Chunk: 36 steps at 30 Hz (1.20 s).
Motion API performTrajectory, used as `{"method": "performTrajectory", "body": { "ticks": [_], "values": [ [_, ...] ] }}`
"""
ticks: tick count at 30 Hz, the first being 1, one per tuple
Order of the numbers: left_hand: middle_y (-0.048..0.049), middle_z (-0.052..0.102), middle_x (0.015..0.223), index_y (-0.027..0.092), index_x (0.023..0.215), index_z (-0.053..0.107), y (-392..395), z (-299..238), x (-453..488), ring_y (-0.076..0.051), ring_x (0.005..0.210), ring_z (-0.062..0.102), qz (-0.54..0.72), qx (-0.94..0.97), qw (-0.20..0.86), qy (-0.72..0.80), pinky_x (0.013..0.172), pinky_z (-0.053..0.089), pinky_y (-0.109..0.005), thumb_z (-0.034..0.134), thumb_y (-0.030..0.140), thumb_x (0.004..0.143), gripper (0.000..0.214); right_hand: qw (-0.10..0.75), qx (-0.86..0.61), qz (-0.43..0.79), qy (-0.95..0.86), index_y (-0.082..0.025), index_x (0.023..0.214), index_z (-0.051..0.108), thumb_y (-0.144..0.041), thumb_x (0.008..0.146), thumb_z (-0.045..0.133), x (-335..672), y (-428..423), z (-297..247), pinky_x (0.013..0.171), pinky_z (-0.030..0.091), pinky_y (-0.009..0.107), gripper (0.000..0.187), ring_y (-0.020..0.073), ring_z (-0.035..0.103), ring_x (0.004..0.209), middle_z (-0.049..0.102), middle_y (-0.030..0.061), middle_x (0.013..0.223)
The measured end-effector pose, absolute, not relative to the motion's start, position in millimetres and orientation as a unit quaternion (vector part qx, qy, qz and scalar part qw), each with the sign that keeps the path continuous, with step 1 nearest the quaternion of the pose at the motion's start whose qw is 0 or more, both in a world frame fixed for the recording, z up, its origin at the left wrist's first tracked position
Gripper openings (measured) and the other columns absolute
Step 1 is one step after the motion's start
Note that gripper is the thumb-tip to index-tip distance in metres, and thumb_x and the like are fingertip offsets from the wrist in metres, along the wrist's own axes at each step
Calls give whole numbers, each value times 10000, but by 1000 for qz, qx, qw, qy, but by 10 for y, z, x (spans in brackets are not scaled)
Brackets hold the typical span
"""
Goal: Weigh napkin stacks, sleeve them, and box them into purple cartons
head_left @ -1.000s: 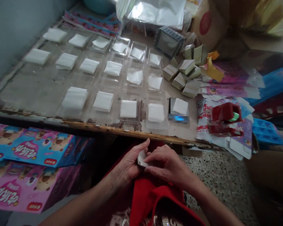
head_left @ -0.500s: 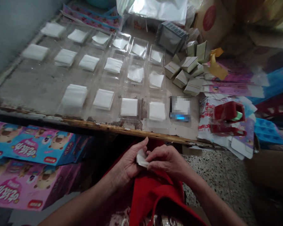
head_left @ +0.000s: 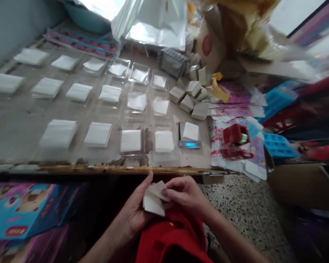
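Over my lap, below the table edge, my left hand (head_left: 137,210) holds a small stack of white paper squares (head_left: 152,202), thumb raised beside it. My right hand (head_left: 186,193) pinches a few upper sheets (head_left: 158,190) between thumb and fingers and fans them away from the stack; how many sheets is unclear. Ahead on the table, a small dark digital scale (head_left: 182,135) with a lit blue display bears more white squares (head_left: 191,130). To its left, rows of clear plastic trays (head_left: 164,157) carry white paper stacks (head_left: 164,141).
Right of the scale, a red tape dispenser (head_left: 235,137) rests on printed plastic bags (head_left: 216,138). Several banded paper blocks (head_left: 193,88) lie behind it, near a grey plastic box (head_left: 173,62). Blue and pink printed boxes (head_left: 30,208) are stacked below the table at left. The wooden table edge (head_left: 131,170) runs before me.
My right hand has lifted and spread sheets from the stack in my left hand. The view has shifted right, so the table's things appear further left and lower.
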<state>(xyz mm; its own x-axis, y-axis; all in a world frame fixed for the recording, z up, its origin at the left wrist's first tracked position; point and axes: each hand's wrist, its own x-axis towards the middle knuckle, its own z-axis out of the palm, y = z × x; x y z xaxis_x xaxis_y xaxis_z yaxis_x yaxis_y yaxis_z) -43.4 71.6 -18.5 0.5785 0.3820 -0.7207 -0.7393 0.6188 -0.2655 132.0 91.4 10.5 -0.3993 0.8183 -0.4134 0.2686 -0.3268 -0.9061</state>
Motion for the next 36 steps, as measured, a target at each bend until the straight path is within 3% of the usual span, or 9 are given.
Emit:
{"method": "performTrajectory", "body": {
  "ticks": [4, 7, 10, 12, 14, 17, 22, 28, 36],
  "values": [
    [-73, 712, 751, 140, 798, 620, 762, -93, -436, -240, 758, 736, 320, -297, 833, 341, 890, 583, -585, 633, 373, 947, 277, 344, -601, 558, -457, -201, 821, 815, -393, 779, 799, 1757, 1357, 249, 664, 528, 308, 197, 170, 666, 673, 775, 41, 775],
    [-60, 698, 778, 139, 812, 630, 817, 2, -420, -220, 791, 725, 325, -273, 850, 312, 918, 570, -595, 646, 267, 943, 184, 446, -676, 272, -519, -225, 937, 816, -388, 825, 762, 2044, 1844, 355, 777, 527, 384, 206, 211, 689, 773, 788, 56, 866],
    [-63, 687, 833, 131, 826, 646, 894, 84, -440, -220, 823, 719, 337, -241, 863, 290, 922, 571, -588, 673, 187, 910, 105, 384, -668, -21, -638, -221, 999, 799, -323, 922, 656, 2128, 2245, 284, 910, 446, 449, 193, 241, 689, 864, 791, 73, 949],
    [-67, 681, 873, 133, 831, 652, 936, 103, -487, -219, 850, 716, 352, -225, 863, 285, 948, 561, -582, 683, 173, 898, 84, 275, -623, -94, -726, -219, 988, 786, -252, 952, 604, 2095, 2378, 149, 964, 368, 463, 188, 245, 679, 906, 794, 69, 967],
    [-67, 678, 906, 140, 853, 657, 962, 91, -547, -212, 874, 712, 363, -215, 862, 282, 981, 547, -577, 681, 171, 900, 61, 191, -593, -90, -777, -220, 975, 772, -210, 952, 599, 2045, 2406, 2, 968, 315, 454, 175, 241, 666, 925, 796, 60, 969],
    [-65, 684, 930, 143, 903, 664, 988, 61, -616, -207, 897, 712, 373, -213, 854, 293, 1018, 524, -585, 668, 153, 907, 11, 156, -591, -53, -790, -238, 965, 765, -228, 934, 636, 2022, 2351, -125, 963, 278, 446, 133, 246, 656, 966, 794, 47, 1005],
    [-81, 696, 951, 130, 945, 668, 1071, 153, -632, -209, 860, 721, 376, -223, 833, 337, 985, 551, -579, 655, 107, 899, 53, 193, -606, -12, -772, -262, 1067, 764, -296, 901, 678, 2139, 2304, 2, 953, 334, 422, 190, 259, 668, 1032, 781, 46, 1103],
    [-80, 707, 916, 130, 966, 665, 1099, 248, -620, -209, 792, 732, 381, -245, 801, 391, 950, 569, -604, 629, 62, 892, 107, 208, -632, -14, -746, -281, 1030, 764, -207, 873, 637, 2234, 2294, 189, 937, 398, 403, 215, 250, 675, 1054, 778, 16, 1112],
    [-64, 712, 838, 142, 883, 674, 1092, 286, -652, -211, 754, 736, 388, -242, 801, 387, 973, 561, -612, 640, 60, 871, 89, 282, -611, -49, -738, -271, 1036, 764, -286, 912, 661, 2195, 2350, 364, 925, 441, 412, 162, 245, 672, 1019, 778, 24, 1071]
  ]
}}
